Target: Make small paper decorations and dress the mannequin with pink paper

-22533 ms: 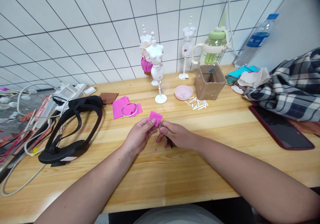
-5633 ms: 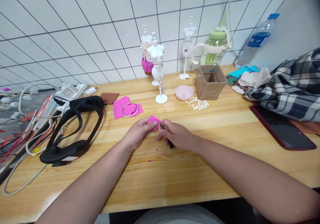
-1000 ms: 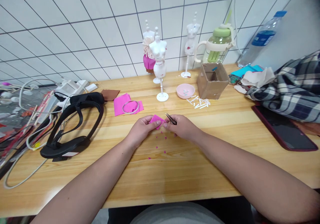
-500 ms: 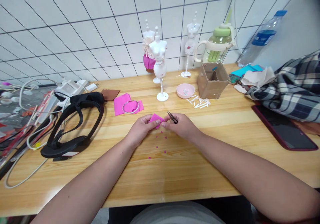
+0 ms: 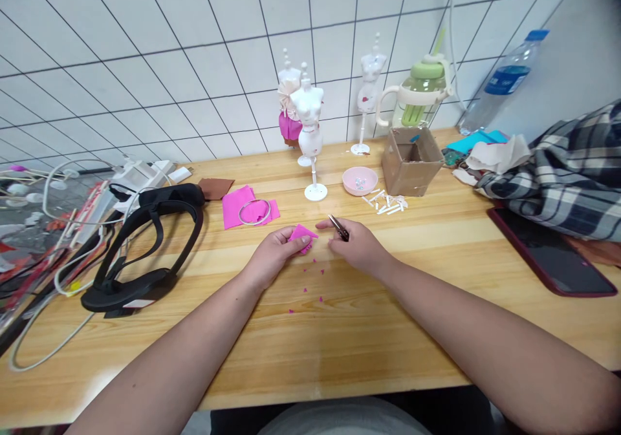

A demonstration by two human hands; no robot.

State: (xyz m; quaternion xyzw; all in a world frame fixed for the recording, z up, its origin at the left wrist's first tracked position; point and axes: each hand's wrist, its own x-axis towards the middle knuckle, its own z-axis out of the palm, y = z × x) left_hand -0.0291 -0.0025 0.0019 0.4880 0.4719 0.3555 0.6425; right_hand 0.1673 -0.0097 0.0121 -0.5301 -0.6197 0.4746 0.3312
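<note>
Between the thumb and fingers of my left hand [image 5: 275,251] is a folded piece of pink paper [image 5: 303,233], its pointed corner facing right. My right hand [image 5: 358,241] is closed around a small pair of dark snips [image 5: 339,227], blades pointing up and left. The index finger of that hand stretches toward the paper, a short gap away from it. Tiny pink scraps [image 5: 321,299] lie scattered on the wooden table [image 5: 349,338] below the hands.
Behind the hands stands a white dress-form stand [image 5: 311,125], with two more near the wall. Pink sheets [image 5: 235,209] lie under a metal ring. A pink bowl [image 5: 359,181], cardboard box [image 5: 412,160] and phone [image 5: 543,251] are to the right; a black headset [image 5: 145,247] and cables lie left.
My right hand has drawn back slightly to the right, so its thumb and fingers are now apart from the pink paper. My left hand still holds the paper.
</note>
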